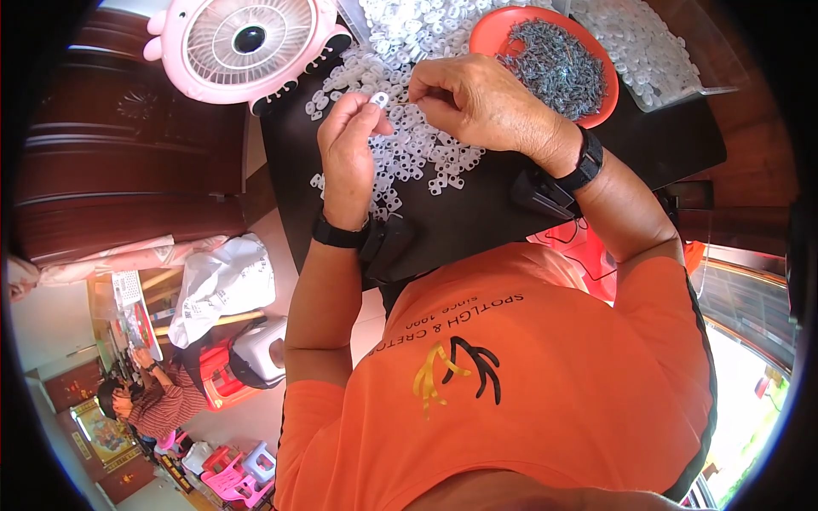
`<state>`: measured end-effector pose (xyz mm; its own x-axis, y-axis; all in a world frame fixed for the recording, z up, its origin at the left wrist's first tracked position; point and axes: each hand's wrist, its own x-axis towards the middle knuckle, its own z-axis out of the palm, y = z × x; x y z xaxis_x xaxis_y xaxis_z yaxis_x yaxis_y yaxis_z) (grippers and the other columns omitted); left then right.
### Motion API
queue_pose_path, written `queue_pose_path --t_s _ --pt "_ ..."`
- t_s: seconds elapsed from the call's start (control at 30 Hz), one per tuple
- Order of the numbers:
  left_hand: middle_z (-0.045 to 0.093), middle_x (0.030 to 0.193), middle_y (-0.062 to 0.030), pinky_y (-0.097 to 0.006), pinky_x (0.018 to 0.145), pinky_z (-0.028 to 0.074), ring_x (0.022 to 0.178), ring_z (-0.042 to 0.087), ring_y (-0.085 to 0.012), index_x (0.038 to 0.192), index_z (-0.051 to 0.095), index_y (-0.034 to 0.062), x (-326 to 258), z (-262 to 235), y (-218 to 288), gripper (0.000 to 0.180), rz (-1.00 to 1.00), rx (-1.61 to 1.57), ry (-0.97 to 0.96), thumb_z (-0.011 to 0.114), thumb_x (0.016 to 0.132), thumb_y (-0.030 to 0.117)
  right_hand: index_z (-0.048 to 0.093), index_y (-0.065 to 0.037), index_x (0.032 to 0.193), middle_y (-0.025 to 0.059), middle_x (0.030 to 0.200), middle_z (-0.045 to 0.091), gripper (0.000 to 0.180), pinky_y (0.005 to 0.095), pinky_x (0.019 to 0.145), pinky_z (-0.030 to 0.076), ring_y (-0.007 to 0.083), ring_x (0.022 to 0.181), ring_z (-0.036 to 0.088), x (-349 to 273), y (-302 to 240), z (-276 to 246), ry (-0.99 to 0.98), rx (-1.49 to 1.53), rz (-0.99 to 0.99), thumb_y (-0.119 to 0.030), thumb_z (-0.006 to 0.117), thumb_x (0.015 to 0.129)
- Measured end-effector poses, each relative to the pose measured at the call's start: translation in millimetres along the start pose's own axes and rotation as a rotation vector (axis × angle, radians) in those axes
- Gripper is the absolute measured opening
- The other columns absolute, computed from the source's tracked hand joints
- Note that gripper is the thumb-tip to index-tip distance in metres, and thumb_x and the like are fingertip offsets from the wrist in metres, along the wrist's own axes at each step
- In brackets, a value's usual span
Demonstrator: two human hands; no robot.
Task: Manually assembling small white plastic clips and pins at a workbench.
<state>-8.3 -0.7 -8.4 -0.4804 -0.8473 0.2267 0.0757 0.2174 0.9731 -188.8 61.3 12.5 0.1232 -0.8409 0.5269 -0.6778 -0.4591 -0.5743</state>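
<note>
My left hand (351, 145) is closed, pinching a small white plastic piece (379, 100) with holes between thumb and fingertips. To its right, my right hand (490, 100) is also closed, thumb against fingers, with a thin narrow piece (402, 103) sticking out toward the white one. Its exact kind is too small to tell. Below and around both hands, many loose white plastic pieces (413, 157) like it lie scattered on the dark table (298, 183). Beyond my right hand stands a red plate (610, 95) heaped with small grey metal pieces (558, 72), perhaps screws.
A pink fan (319, 55) stands at the far left. Clear bins with white pieces (639, 51) are at the back. Dark devices (543, 194) sit at the table's near edge. Another person (162, 396) sits at the lower left, near plastic stools (223, 375).
</note>
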Motion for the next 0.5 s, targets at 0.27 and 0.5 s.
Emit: queue_pose_path --t_s 0.27,0.5 --pt "0.055 0.071 -0.0035 -0.024 0.067 0.039 0.067 0.05 -0.01 0.085 0.055 -0.0011 0.1 -1.0 -1.2 0.015 -0.014 0.012 -0.027 0.05 0.087 0.012 0.06 -0.004 0.083 0.0135 0.065 0.06 0.012 0.0399 0.057 0.048 0.0312 0.061 0.061 -0.1 0.1 0.3 0.014 0.015 0.032 -0.008 0.056 0.071" --pt "0.055 0.07 -0.0038 -0.024 0.067 0.039 0.068 0.051 -0.0103 0.084 0.055 -0.0013 0.0 0.1 0.3 0.015 -0.019 -0.001 -0.016 0.05 0.087 0.012 0.06 -0.005 0.082 0.0135 0.064 0.059 0.012 0.0404 0.057 0.047 0.0313 0.062 0.06 -0.2 -0.6 -0.4 -0.004 0.002 0.006 -0.008 0.056 0.071"
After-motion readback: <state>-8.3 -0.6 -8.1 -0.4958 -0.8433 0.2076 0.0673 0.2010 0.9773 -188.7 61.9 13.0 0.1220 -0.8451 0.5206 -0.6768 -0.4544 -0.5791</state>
